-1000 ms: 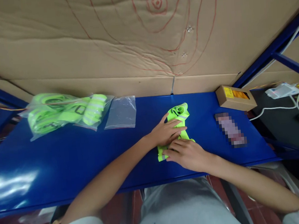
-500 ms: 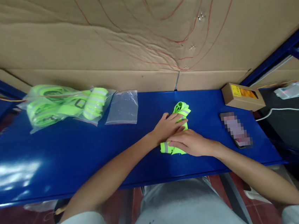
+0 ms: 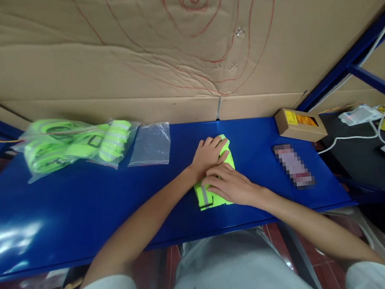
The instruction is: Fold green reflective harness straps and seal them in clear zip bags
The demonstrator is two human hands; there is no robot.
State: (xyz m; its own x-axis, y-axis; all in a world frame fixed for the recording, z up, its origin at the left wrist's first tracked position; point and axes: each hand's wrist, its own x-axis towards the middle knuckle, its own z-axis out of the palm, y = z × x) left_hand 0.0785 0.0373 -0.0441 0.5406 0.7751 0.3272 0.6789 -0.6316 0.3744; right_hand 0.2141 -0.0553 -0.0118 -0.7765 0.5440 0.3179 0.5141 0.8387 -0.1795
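A neon yellow-green reflective strap (image 3: 202, 198) with a grey stripe lies bunched on the blue table, a dark buckle-like edge at its near left end. My left hand (image 3: 210, 154) lies over its far part, open, with fingers spread and pressing down. Just nearer and to the right, my right hand (image 3: 232, 184) rests over the middle of the strap. Its fingers are loosely bent and apart, and the thumb points left. Both hands cover much of the strap, so its folds are partly hidden.
On the blue table (image 3: 123, 201), a clear bag of similar straps (image 3: 59, 146) lies at left beside a flat clear plastic bag (image 3: 151, 144). A phone (image 3: 293, 164) and a small cardboard box (image 3: 300, 127) are at right. A cardboard panel (image 3: 137, 68) stands behind.
My left hand has flattened over the strap's far end, covering the roll that showed there. My right hand's fingers have loosened, and more of the strap's near left end shows. The view has shifted slightly.
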